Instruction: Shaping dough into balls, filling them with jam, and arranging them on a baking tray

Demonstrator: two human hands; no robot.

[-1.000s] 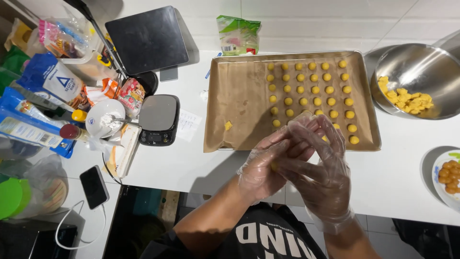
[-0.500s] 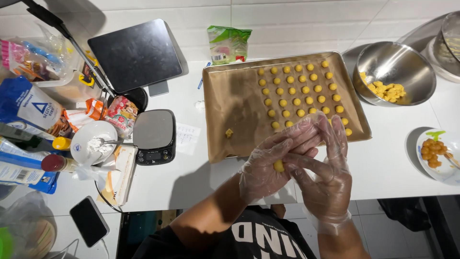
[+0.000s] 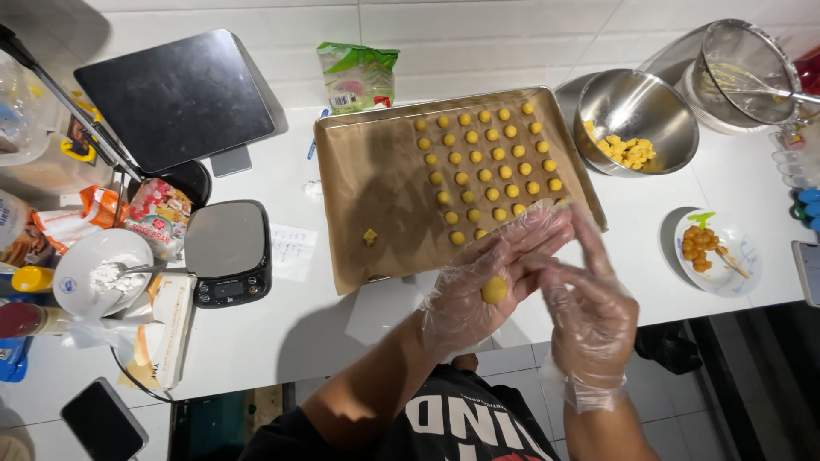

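Observation:
Both my hands wear clear plastic gloves and meet over the near edge of the white counter. My left hand (image 3: pixel 478 290) lies palm up with a small yellow dough ball (image 3: pixel 494 291) resting in it. My right hand (image 3: pixel 589 307) is held flat beside it, fingers straight, touching the left hand's fingertips. Just beyond them lies a baking tray (image 3: pixel 376 183) lined with brown paper, with several rows of yellow dough balls (image 3: pixel 491 162) on its right half and one loose bit of dough (image 3: pixel 370 236) near the left.
A steel bowl (image 3: pixel 636 119) with yellow dough chunks stands right of the tray, a sieve (image 3: pixel 747 60) behind it, a small plate (image 3: pixel 717 252) of orange pieces nearer. Left: a kitchen scale (image 3: pixel 229 252), a white bowl (image 3: pixel 98 273), packets, a phone (image 3: pixel 102 418).
My view has shifted left and down. The right hand has slid off the left palm to the side, uncovering the dough ball that now sits round in the left palm.

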